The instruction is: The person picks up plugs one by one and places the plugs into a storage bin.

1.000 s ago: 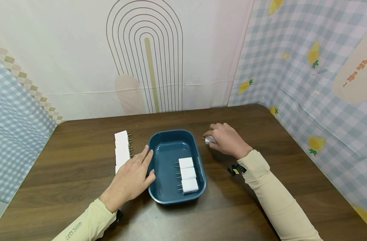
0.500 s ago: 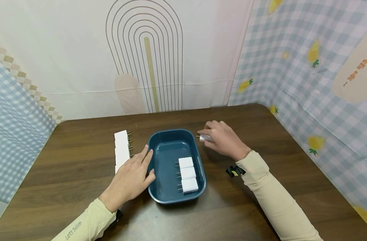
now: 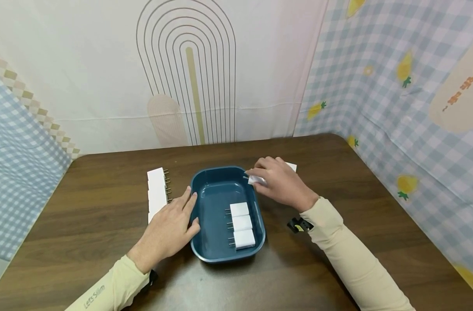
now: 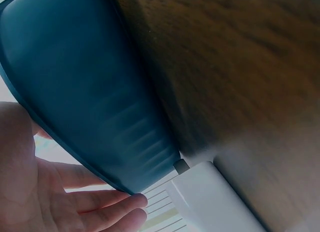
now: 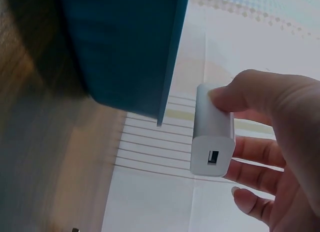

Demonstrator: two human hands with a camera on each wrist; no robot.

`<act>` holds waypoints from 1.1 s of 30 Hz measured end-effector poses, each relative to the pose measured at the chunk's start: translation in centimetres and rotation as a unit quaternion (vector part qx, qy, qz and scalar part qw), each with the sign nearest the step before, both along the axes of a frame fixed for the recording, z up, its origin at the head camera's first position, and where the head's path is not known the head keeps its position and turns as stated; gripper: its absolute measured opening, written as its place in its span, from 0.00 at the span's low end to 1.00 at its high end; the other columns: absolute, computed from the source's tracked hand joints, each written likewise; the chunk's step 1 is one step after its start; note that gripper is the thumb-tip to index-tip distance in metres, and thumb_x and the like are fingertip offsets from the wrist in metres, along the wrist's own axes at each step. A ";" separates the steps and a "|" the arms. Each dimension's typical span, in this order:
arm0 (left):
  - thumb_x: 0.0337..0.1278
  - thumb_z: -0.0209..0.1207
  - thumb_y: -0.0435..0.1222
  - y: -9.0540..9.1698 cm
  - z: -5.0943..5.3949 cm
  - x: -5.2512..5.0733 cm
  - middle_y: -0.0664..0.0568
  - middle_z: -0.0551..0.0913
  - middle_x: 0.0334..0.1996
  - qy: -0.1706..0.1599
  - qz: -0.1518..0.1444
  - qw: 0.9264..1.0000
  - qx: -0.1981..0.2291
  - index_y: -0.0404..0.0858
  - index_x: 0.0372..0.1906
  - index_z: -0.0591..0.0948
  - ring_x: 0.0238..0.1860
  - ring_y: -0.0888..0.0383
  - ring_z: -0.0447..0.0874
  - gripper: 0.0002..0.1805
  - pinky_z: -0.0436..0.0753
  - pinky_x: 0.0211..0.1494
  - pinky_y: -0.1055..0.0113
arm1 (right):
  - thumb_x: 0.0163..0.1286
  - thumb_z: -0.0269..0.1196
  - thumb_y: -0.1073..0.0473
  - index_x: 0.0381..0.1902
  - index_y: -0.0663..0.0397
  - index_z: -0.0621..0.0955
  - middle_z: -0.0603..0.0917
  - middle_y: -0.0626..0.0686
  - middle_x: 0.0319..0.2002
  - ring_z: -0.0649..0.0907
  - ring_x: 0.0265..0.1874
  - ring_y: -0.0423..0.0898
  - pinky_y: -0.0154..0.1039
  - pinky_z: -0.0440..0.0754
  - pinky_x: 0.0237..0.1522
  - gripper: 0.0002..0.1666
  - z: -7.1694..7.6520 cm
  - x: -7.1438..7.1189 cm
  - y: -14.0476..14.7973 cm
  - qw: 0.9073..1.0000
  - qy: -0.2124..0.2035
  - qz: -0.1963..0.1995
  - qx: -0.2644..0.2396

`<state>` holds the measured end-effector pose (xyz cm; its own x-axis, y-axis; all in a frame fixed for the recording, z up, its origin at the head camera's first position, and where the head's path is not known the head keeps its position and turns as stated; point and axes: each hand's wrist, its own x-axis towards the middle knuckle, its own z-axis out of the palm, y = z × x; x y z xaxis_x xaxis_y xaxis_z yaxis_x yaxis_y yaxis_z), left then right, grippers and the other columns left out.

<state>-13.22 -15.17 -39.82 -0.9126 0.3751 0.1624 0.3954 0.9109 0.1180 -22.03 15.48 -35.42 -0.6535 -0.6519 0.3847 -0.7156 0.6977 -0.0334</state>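
Observation:
A blue tray (image 3: 215, 194) holds three white chargers (image 3: 242, 223) in a column along its right side, prongs pointing left. The left hand (image 3: 168, 229) rests on the tray's left rim with straight fingers; in the left wrist view its fingers touch the rim (image 4: 65, 147). Between thumb and fingers the right hand (image 3: 281, 181) pinches a white charger (image 3: 256, 178) at the tray's upper right edge. The right wrist view shows that charger (image 5: 212, 137), its USB port facing the camera, beside the tray's outer wall (image 5: 122, 52).
Left of the tray stands a column of several white chargers (image 3: 157, 190), prongs to the right, partly behind the left hand. Another white charger (image 3: 292, 166) lies behind the right hand. A patterned cloth (image 3: 260, 65) hangs along the table's back edge.
The right hand has moved left with its charger, from beside the tray to its right rim. A white charger behind that hand has come into view. The left hand has stayed in place.

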 end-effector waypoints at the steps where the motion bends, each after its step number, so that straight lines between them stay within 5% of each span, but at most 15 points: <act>1: 0.68 0.54 0.48 0.0 0.0 0.0 0.36 0.63 0.77 -0.001 0.000 1.000 0.000 0.32 0.75 0.66 0.69 0.38 0.74 0.37 0.75 0.70 0.44 | 0.65 0.70 0.56 0.52 0.48 0.88 0.85 0.51 0.43 0.81 0.42 0.47 0.42 0.75 0.43 0.17 -0.1 0.0 -0.1 1.000 0.003 0.005 0.000; 33: 0.67 0.54 0.49 0.1 0.0 0.0 0.37 0.63 0.77 -0.005 0.001 1.000 -0.001 0.32 0.75 0.66 0.69 0.38 0.75 0.37 0.75 0.70 0.44 | 0.66 0.70 0.56 0.51 0.46 0.88 0.86 0.47 0.44 0.83 0.43 0.42 0.37 0.76 0.41 0.15 -2.1 0.7 -3.2 0.995 -0.012 0.102 0.002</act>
<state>-13.17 -15.10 -39.80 -0.9146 0.3742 0.1533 0.3932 0.9115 0.1207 -21.36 12.27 -37.55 -0.5161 -0.7735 0.3679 -0.8417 0.5376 -0.0504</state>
